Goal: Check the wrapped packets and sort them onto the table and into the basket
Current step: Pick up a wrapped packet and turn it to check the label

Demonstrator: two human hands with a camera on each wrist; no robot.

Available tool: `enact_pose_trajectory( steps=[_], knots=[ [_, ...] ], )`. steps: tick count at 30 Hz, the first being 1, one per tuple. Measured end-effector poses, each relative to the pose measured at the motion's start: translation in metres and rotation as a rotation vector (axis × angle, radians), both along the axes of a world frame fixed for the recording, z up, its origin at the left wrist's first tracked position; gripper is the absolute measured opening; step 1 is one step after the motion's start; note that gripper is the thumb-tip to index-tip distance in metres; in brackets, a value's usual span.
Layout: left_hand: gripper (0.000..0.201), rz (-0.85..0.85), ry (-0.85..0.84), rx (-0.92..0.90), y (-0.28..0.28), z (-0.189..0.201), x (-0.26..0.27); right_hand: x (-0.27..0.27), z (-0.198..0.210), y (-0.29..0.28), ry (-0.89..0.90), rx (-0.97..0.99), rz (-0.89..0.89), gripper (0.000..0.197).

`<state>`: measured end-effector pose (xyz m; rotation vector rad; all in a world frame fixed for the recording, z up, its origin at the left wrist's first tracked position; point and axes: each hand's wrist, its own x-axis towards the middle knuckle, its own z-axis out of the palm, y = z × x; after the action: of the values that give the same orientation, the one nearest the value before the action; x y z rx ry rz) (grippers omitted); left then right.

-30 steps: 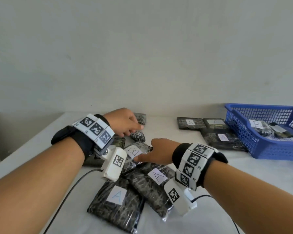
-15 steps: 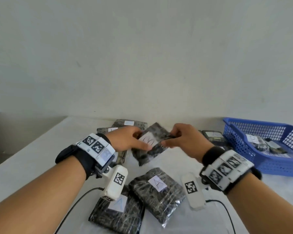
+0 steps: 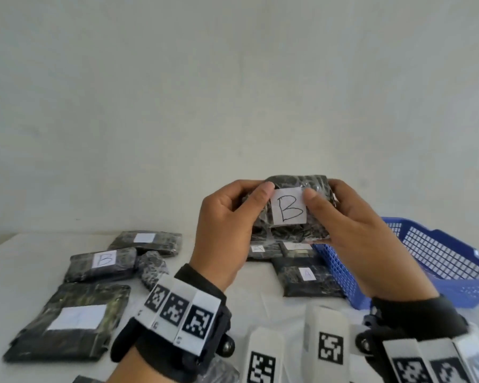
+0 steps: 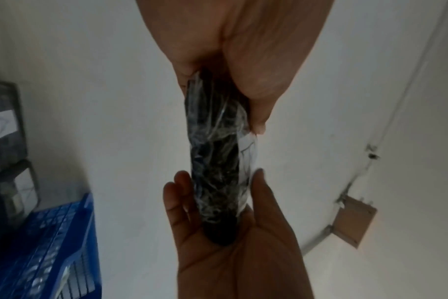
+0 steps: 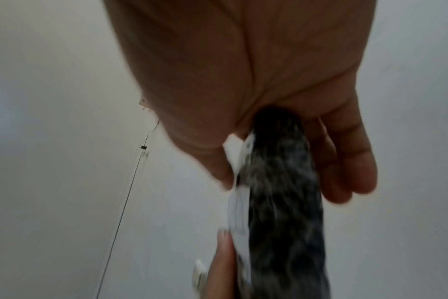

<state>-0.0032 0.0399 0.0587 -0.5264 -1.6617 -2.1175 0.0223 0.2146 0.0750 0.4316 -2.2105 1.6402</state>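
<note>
A dark plastic-wrapped packet (image 3: 288, 233) with a white label reading B is held up in front of me, above the table. My left hand (image 3: 233, 217) pinches its left side, thumb on the front beside the label. My right hand (image 3: 343, 219) pinches its right side the same way. In the left wrist view the packet (image 4: 215, 161) shows edge-on between both hands. The right wrist view shows the same packet (image 5: 281, 202), blurred, with fingers behind it. The blue basket (image 3: 437, 261) stands at the right on the table.
On the white table (image 3: 25, 261) at the left lie several wrapped packets, one labelled B (image 3: 103, 262) and a large one (image 3: 69, 322) nearest me. Packets labelled A (image 3: 307, 277) lie beside the basket's left wall. A plain wall rises behind.
Both hands have lifted the B packet off the left pile and raised it upright to face me. The camera view has dropped closer to the table.
</note>
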Motion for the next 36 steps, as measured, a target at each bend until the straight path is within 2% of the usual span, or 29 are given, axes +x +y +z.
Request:
enact_pose_trajectory(
  steps=[2,5,10,12,14,15,18,20,23,27,31,34,36],
  knots=[
    [0.027,-0.032,0.001,-0.049,0.002,0.000,0.004,0.002,0.000,-0.003,0.048,-0.024,-0.035,0.040],
    [0.042,-0.169,-0.085,-0.205,-0.008,0.002,0.009,0.005,0.000,-0.009,0.055,-0.080,-0.010,0.031],
    [0.027,0.022,0.057,-0.337,-0.024,0.004,0.014,0.009,0.000,-0.021,-0.095,0.037,-0.029,0.033],
    [0.031,0.051,0.117,-0.381,-0.026,0.004,0.019,0.011,0.000,-0.031,-0.072,-0.012,-0.050,0.038],
    [0.051,0.012,0.084,-0.380,-0.027,0.004,0.022,0.010,-0.002,-0.041,-0.005,-0.103,-0.063,0.035],
    [0.053,-0.015,0.062,-0.363,-0.026,0.004,0.024,0.011,-0.003,-0.044,0.020,-0.140,-0.073,0.034],
    [0.031,-0.015,0.077,-0.270,-0.024,0.006,0.028,0.011,-0.004,-0.048,0.025,-0.257,-0.038,0.032],
    [0.027,-0.024,0.091,-0.249,-0.023,0.008,0.031,0.013,-0.003,-0.051,0.043,-0.328,-0.013,0.033],
    [0.026,-0.050,0.075,-0.236,-0.022,0.007,0.030,0.013,-0.004,-0.053,0.084,-0.343,-0.045,0.038],
    [0.024,-0.039,0.091,-0.215,-0.023,0.008,0.030,0.016,-0.002,-0.056,0.056,-0.371,-0.001,0.039],
    [0.026,-0.063,0.048,-0.199,-0.017,0.006,0.031,0.015,-0.002,-0.054,0.079,-0.387,-0.013,0.035],
    [0.027,-0.057,0.060,-0.205,-0.021,0.007,0.029,0.016,-0.002,-0.053,0.064,-0.392,0.025,0.049],
    [0.037,-0.119,0.053,-0.256,-0.024,0.008,0.030,0.018,0.000,-0.052,0.078,-0.386,0.023,0.041]
  ],
)
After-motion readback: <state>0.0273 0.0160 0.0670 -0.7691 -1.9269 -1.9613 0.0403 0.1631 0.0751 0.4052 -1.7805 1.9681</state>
